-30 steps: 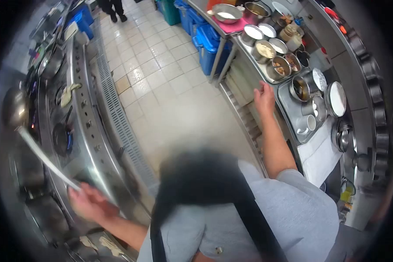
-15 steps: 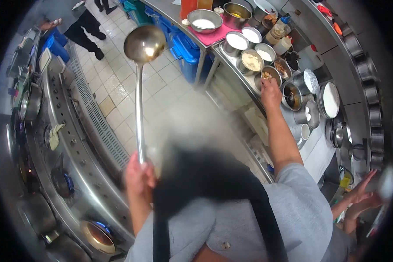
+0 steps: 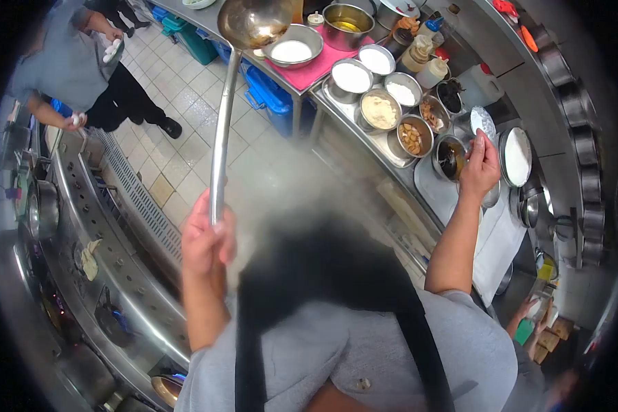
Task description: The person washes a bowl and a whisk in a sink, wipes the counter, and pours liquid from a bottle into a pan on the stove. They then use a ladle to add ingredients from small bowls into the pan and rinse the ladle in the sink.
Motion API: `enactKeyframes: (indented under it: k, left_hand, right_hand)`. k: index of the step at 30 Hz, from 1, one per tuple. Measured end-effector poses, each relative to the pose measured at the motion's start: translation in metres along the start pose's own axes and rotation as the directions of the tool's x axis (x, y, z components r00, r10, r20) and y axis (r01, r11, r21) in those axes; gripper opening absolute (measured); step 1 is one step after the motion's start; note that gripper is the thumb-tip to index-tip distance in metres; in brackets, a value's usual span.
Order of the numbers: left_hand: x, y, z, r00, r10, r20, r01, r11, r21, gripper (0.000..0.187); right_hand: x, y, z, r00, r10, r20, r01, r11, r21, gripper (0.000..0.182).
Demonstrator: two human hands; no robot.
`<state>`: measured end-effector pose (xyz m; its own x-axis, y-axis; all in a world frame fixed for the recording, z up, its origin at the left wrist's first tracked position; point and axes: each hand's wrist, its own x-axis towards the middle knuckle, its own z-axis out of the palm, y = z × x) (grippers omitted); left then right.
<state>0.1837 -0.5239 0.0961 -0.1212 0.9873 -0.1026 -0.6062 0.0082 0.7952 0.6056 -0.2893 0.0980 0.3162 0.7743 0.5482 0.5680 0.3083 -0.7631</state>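
My left hand [image 3: 209, 232] is wrapped round the lower handle of a long metal ladle [image 3: 221, 130], its bowl pointing up and away at the top of the view. My right hand [image 3: 482, 168] is closed, fingertips together, above the right edge of a metal tin of dark liquid [image 3: 450, 159]. What it holds, if anything, I cannot make out. Left of it stands a tin of brown chunks [image 3: 412, 137]. Behind the hand are a foil-covered bowl [image 3: 482, 123] and a round container with a white top [image 3: 517, 158].
Tins of pale yellow powder [image 3: 380, 112] and white powder [image 3: 352, 77] crowd the right counter with squeeze bottles [image 3: 432, 73]. A steel stove [image 3: 141, 275] runs along the left. One co-worker [image 3: 75, 69] holds eggs in both hands. Another person's hands [image 3: 537, 312] are at lower right.
My right hand has moved from the tin of brown chunks rightward to the dark liquid's tin. The ladle's bowl has shifted up and right. The co-worker at left has come closer.
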Motion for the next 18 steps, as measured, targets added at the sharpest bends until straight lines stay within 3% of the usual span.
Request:
enactKeyframes:
  k: [2,4,5,8,9,11,13,16,18]
  left_hand:
    - [0.009,-0.012,0.009,1.000,0.007,0.009,-0.007,1.000,-0.030,0.070]
    - [0.017,-0.020,0.023,1.000,0.007,-0.021,-0.007,1.000,0.006,0.071]
    - [0.021,-0.024,0.030,0.999,0.002,-0.045,0.000,0.999,0.036,0.072]
    - [0.038,-0.036,0.048,0.997,0.031,-0.066,-0.031,0.999,0.012,0.072]
    - [0.041,-0.040,0.054,0.995,0.040,-0.087,-0.039,0.999,0.012,0.072]
    - [0.047,-0.046,0.065,0.994,0.041,-0.105,-0.041,0.999,0.005,0.071]
    - [0.047,-0.052,0.073,0.989,0.039,-0.143,-0.040,0.999,-0.001,0.071]
    - [0.055,-0.054,0.081,0.991,0.043,-0.128,-0.044,0.999,-0.007,0.070]
    - [0.058,-0.053,0.086,0.988,0.011,-0.154,-0.016,0.999,-0.030,0.070]
  right_hand:
    - [0.017,-0.008,0.006,0.999,0.002,0.043,-0.005,0.998,0.062,0.019]
    - [0.037,-0.020,0.013,0.981,-0.189,-0.035,0.192,0.977,0.092,0.018]
    - [0.042,-0.021,0.019,0.982,-0.186,-0.037,0.189,0.977,0.100,0.018]
    - [0.058,0.001,0.039,0.903,-0.396,0.169,0.406,0.914,-0.028,0.017]
    - [0.063,0.024,0.048,0.877,-0.364,0.315,0.418,0.900,-0.121,0.015]
    - [0.063,0.046,0.055,0.890,-0.235,0.390,0.306,0.943,-0.132,0.015]
    - [0.070,0.048,0.055,0.938,-0.085,0.336,0.102,0.994,-0.033,0.014]
    - [0.090,0.031,0.057,0.952,-0.085,0.295,0.070,0.996,0.064,0.014]
    - [0.095,0.027,0.059,0.908,-0.162,0.386,0.187,0.982,-0.029,0.014]
